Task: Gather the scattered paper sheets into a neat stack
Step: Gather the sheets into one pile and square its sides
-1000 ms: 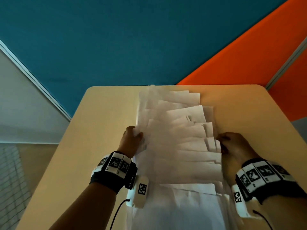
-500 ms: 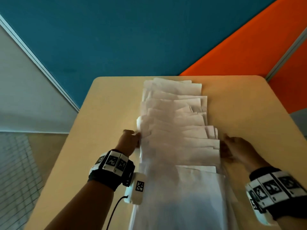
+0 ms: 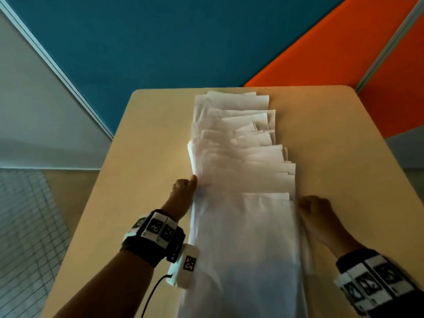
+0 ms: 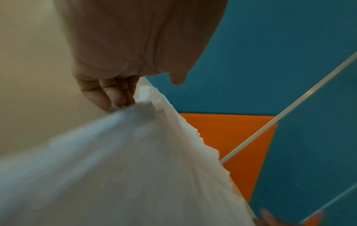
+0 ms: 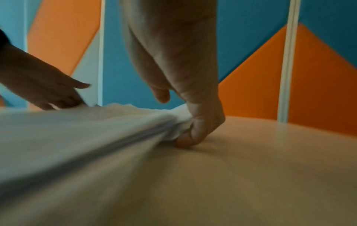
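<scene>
Several white paper sheets lie overlapped in a long strip down the middle of the beige table, their far ends staggered. My left hand is at the strip's left side, its curled fingertips tucked against the edge of the sheets and the thumb sticking out free. My right hand is at the right side, its fingers curled under the raised edge of the sheets. The left hand shows across the paper in the right wrist view.
Bare table top lies on both sides of the strip. A teal wall panel and an orange panel stand behind the table's far edge. The floor drops away on the left.
Both hands have slid toward me along the sides of the strip. The sheets' side edges are squeezed closer together and straighter than before.
</scene>
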A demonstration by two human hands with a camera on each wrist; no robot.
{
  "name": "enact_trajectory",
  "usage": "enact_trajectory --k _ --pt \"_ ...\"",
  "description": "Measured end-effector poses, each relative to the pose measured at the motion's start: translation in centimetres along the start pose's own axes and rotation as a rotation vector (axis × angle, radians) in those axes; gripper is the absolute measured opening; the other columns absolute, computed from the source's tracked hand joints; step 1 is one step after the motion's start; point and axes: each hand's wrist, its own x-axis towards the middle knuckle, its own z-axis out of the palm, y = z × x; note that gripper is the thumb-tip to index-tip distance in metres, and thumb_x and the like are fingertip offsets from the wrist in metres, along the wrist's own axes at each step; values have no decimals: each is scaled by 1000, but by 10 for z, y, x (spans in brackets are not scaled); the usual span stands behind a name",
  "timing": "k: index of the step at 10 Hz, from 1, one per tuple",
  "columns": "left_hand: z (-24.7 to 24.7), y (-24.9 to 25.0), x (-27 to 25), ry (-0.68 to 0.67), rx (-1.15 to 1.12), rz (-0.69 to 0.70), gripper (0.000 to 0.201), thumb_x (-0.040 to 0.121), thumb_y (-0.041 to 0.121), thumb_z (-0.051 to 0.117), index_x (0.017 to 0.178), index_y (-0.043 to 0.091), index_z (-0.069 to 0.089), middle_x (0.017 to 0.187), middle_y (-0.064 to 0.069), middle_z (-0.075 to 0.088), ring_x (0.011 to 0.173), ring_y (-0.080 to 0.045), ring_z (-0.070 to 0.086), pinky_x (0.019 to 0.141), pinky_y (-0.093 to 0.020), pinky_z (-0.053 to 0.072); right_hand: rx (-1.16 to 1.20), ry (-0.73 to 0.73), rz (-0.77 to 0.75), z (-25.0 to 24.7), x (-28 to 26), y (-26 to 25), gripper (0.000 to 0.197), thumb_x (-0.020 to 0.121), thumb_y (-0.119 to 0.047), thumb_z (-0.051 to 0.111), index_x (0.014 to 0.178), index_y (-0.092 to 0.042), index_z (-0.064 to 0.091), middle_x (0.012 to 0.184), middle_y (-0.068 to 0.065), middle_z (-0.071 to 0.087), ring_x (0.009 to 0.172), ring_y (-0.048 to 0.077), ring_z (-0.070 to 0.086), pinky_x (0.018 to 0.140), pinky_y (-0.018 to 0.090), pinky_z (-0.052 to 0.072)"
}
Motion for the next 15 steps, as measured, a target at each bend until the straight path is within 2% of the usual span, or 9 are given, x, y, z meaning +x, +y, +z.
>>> enact_trajectory --k 1,2,4,6,7,9,10,12,15 --pt "24 -3 -23 101 320 166 65 84 26 11 134 -11 28 123 -36 52 106 -56 54 92 -46 52 -17 -28 -22 22 -15 -10 56 94 -33 47 137 1 34 140 26 36 127 39 40 105 39 34" --pt "20 2 -49 127 519 141 65 96 43 33 146 4 18 153 -18 24 140 -33 27 117 -47 25 31 -19 -38 8 -19 -5 58 92 -32 51 138 -1 33 141 26 34 128 39 38 105 41 33" --pt "-15 -45 -116 -39 997 55 60 87 26 61 128 -4 30 109 -23 62 94 -33 60 74 -34 41 -179 -189 -160 -4 -71 49 33 82 -23 67 104 -4 52 91 10 57 94 34 59 62 28 41" --pt "12 -55 -120 45 860 148 71 80 4 67 136 0 24 106 -25 66 103 -37 61 90 -41 45 -72 -131 -152 32 -76 49 70 83 -17 67 138 3 30 139 24 45 127 37 46 104 41 39" --pt "15 -52 -111 161 678 191 76 79 6 68 139 2 23 100 -18 62 98 -31 61 94 -37 44 39 -38 -156 28 -59 48 72 79 -21 71 136 2 33 135 23 48 123 38 49 103 45 42" --pt "5 -78 -147 -205 1210 621 109 63 60 59 147 8 13 152 -18 23 139 -35 28 114 -50 30 -392 -108 -537 19 -100 74 112 66 -47 76 150 -17 6 154 16 14 142 33 12 114 43 21" --pt "9 -100 -155 -414 1570 646 116 65 61 64 148 23 -7 160 -4 -5 147 -26 -6 117 -53 13 -638 -177 -803 28 -116 98 107 64 -62 61 149 -28 6 154 8 21 139 26 14 108 48 36" --pt "22 -88 -137 -297 1563 587 110 74 48 63 148 17 -12 160 -1 -11 147 -24 -11 118 -53 11 -780 -77 -970 25 -86 81 90 58 -50 72 136 -20 40 131 4 56 119 18 40 99 44 31" --pt "3 -70 -105 -221 1507 526 125 63 66 65 140 29 -27 147 3 -36 138 -23 -27 117 -46 -3 -821 -139 -880 15 -53 66 90 68 -71 40 142 -20 34 147 14 41 133 37 43 93 45 49"
